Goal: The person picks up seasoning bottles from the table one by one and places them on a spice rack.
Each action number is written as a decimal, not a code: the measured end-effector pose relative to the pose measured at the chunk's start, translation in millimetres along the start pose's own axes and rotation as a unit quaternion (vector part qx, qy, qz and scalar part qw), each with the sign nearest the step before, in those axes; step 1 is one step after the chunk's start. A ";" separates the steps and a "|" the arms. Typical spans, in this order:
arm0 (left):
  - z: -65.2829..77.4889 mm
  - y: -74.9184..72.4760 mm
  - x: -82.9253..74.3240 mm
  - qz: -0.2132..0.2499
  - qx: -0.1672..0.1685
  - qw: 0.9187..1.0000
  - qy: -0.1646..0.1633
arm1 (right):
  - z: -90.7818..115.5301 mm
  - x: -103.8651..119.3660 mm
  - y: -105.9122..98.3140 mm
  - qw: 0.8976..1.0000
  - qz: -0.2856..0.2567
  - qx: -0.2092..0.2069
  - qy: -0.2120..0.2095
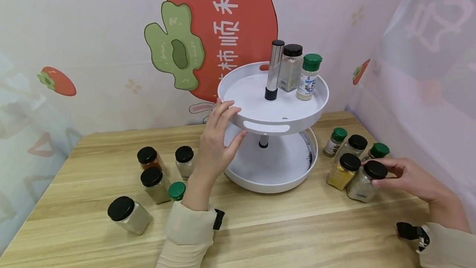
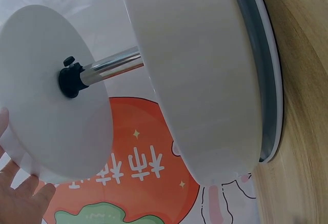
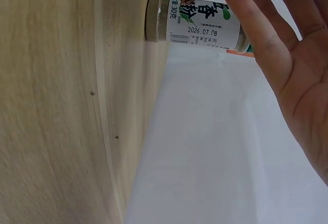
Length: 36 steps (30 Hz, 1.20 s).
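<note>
My left hand (image 1: 215,148) is at the left rim of the white two-tier turntable's upper tray (image 1: 245,102). Its fingers lie loosely extended against that rim, with the thumb reaching toward the tray's front; the left wrist view shows the fingertips at the edge of the tray's underside (image 2: 56,131). At the right, my right hand (image 1: 416,177) pinches a clear black-capped spice jar (image 1: 360,187) near its cap, between thumb and fingers. This jar stands beside a yellow spice jar (image 1: 340,176). A labelled green-capped bottle (image 3: 202,24) is close to the right hand in its wrist view.
On the upper tray stand a black-capped jar (image 1: 291,69) and a green-capped bottle (image 1: 308,82), beside the metal post (image 1: 275,65). The lower tray (image 1: 267,185) sits on the wooden table (image 1: 282,230). Several jars, including a tilted-looking pale one (image 1: 135,218), stand at left.
</note>
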<state>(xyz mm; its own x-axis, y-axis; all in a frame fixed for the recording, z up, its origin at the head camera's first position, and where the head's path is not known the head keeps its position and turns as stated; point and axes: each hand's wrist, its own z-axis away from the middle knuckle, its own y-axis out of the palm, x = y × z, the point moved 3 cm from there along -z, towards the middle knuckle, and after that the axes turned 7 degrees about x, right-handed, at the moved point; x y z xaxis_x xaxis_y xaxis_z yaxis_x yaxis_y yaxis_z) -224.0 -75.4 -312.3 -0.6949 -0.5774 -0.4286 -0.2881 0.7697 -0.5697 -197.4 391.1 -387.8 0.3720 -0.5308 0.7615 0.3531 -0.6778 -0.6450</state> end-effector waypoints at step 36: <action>-0.2 0.0 -0.2 0.003 -0.001 1.000 -0.006 | -4.2 37.4 -21.8 0.985 -0.002 -0.168 -0.031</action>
<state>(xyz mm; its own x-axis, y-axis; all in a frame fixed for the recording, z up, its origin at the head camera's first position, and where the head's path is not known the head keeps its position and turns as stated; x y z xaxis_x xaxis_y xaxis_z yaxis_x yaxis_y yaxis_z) -224.0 -75.2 -312.1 -0.6882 -0.5760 -0.4410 -0.2846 0.7736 -0.5662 -194.8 383.9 -344.9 0.4263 -0.5037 0.7514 0.0544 -0.8149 -0.5771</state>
